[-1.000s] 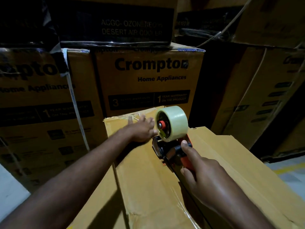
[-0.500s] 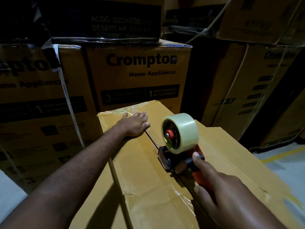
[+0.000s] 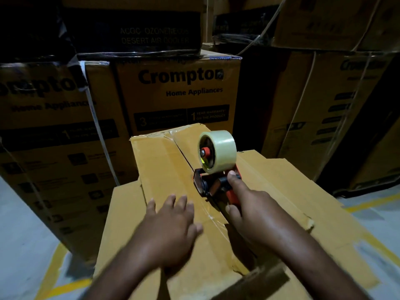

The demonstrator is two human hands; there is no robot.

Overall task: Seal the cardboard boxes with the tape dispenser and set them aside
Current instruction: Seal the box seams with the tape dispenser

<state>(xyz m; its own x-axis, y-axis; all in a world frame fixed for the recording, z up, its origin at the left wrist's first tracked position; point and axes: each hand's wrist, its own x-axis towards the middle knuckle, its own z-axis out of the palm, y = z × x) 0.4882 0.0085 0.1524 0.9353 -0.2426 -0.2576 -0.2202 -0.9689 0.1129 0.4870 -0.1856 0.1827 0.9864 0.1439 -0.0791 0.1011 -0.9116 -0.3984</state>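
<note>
Left grip is flat, fingers spread; right grip clasps the tape dispenser.

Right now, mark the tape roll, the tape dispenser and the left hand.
tape roll (image 3: pixel 225 148): head view, on its clear outer band.
tape dispenser (image 3: pixel 213 188): head view, on the frame under the roll.
left hand (image 3: pixel 171 224): head view, on the back of the hand.

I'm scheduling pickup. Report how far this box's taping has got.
Done: tape glints at the far end of the seam on the box. In hand: the right hand grips the tape dispenser mid-seam; the left hand hovers open above the flap. Left: apparently the near stretch, then setting the box aside.
</note>
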